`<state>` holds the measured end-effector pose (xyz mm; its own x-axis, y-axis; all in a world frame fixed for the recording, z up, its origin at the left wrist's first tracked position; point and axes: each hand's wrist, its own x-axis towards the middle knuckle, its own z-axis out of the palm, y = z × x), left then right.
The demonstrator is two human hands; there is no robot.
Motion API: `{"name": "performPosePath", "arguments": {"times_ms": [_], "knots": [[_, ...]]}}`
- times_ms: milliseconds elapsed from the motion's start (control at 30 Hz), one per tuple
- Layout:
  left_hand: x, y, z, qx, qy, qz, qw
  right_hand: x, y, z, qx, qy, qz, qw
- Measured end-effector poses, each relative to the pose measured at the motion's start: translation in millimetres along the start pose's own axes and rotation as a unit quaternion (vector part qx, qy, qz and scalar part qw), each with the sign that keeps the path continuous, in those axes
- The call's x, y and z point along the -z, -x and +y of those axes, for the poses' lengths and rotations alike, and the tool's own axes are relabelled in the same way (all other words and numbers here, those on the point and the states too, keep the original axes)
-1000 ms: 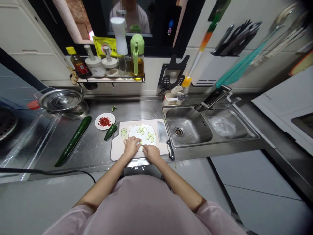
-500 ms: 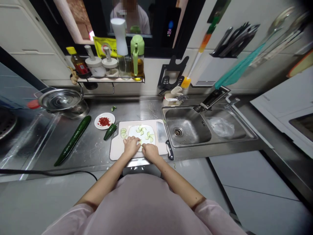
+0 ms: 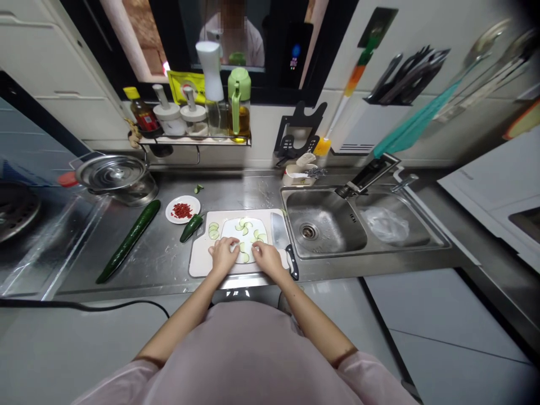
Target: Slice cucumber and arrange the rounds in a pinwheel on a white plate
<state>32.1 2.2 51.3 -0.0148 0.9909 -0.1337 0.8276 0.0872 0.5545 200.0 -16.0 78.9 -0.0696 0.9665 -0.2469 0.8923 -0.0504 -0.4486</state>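
Observation:
A white square plate (image 3: 228, 226) lies on a light cutting board (image 3: 201, 259), with pale green cucumber slices (image 3: 244, 225) set out in small groups. More slices (image 3: 244, 253) lie on the plate's near part, between my hands. My left hand (image 3: 223, 256) is at the plate's left edge, fingers bent and apart, holding nothing visible. Across from it, my right hand (image 3: 268, 260) hovers by the right edge, fingers loosely curled and seemingly without anything in them. A few loose slices (image 3: 214, 230) rest on the board's left. The knife (image 3: 290, 260) lies along its right side.
Left of the board are a cut cucumber piece (image 3: 191, 228), a plate (image 3: 171, 217) of chopped red bits, a long cucumber (image 3: 130, 241) and a lidded pot (image 3: 135, 191). A double sink (image 3: 333, 225) sits at right. Bottles and jars stand on a wall rack (image 3: 202, 140).
My hands have drawn apart from the plate's near edge, uncovering the cucumber slices between them. The view has shifted slightly.

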Motion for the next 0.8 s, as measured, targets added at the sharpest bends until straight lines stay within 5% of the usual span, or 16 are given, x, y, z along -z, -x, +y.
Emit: {"name": "performPosePath", "arguments": {"times_ms": [400,800], "knots": [[14.7,7,-48,0.147,0.041,0.114,0.982,1,18,44,-0.031,-0.190,0.114,0.975],[21.4,-34,-50,0.205,-0.018,0.151,0.967,-4,17,40,-0.007,-0.215,0.131,0.968]]}}
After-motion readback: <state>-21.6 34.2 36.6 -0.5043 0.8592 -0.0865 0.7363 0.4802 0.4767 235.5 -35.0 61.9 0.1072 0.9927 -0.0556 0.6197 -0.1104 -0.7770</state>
